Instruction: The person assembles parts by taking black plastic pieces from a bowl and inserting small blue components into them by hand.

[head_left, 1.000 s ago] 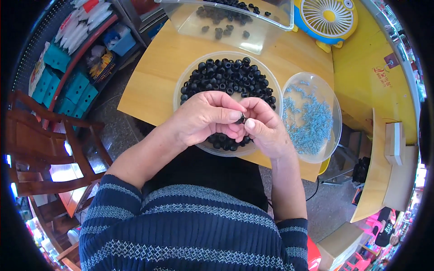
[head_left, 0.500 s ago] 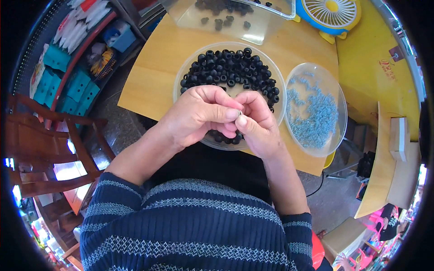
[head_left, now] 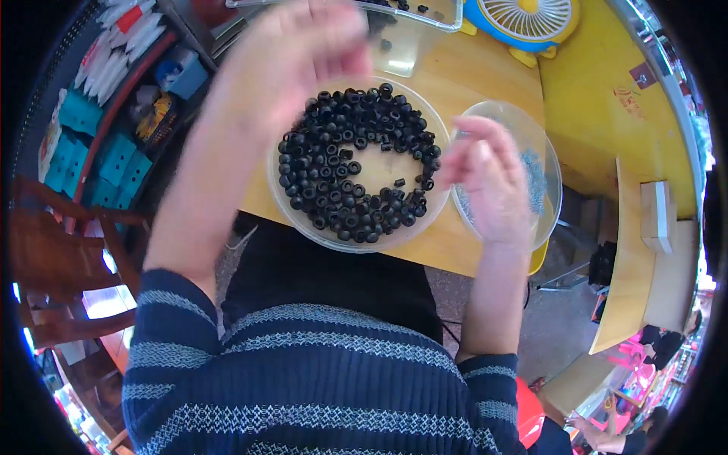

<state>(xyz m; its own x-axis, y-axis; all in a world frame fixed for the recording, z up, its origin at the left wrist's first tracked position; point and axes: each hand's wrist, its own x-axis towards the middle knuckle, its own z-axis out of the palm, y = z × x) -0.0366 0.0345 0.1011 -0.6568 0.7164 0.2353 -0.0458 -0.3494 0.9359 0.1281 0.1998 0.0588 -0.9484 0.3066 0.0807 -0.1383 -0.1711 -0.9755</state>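
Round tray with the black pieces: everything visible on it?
Shallow, round tray, translucent, apparently plastic, with a thin raised rim. It sits on the wooden table, in front of the person. Small black ring-like pieces surround a mostly bare patch. The blurred left hand covers its upper-left rim in the view; contact can't be told.

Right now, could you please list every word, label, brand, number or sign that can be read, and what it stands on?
Nothing is clear enough to quote.
Red printing on the large yellow panel: too blurred to read.
Dark red square patch on that panel: any marking too small to read.
Shiny black round beads in the clear round tray: no lettering visible.
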